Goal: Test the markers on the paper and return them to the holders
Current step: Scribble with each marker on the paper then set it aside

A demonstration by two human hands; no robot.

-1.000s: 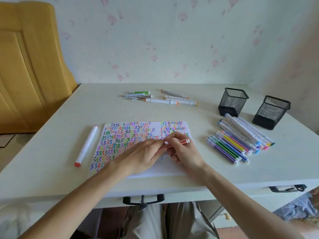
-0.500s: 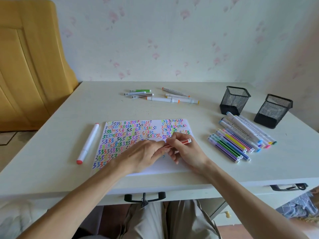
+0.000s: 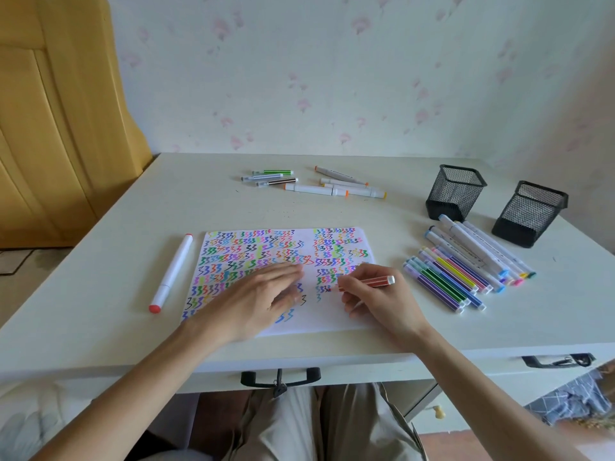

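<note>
Pinched between the thumb and curled fingers of the right hand (image 3: pixel 376 299), a thin red marker (image 3: pixel 367 282) is held just right of the frame's centre, its tip lowered to the paper (image 3: pixel 336 314) beside a short column of squiggles and its white-capped end pointed to the right. Straight, spread fingers are shown on the left hand (image 3: pixel 256 299), which is laid flat on the paper and is blurred; nothing is held in it. Most of the sheet is covered with rows of multicoloured zigzag marks, and only its lower right part is left blank.

At the left of the paper, a thick white marker with a red end (image 3: pixel 171 272) is seen lying on the white table (image 3: pixel 100 261), apart from the sheet. Along the upper centre of the frame, three thin markers (image 3: pixel 269 178) and a small group of thick white markers with orange ends (image 3: pixel 336 186) are scattered. At the right, a row of thin coloured markers (image 3: pixel 446 282) is laid side by side, touching a row of thick white markers (image 3: pixel 479 251) just above it. Two black mesh holders are stood upright at the upper right: the nearer holder (image 3: pixel 454 191) just above the thick markers, the farther holder (image 3: pixel 529 212) further right, apart from it. Whether anything is inside them cannot be told
</note>
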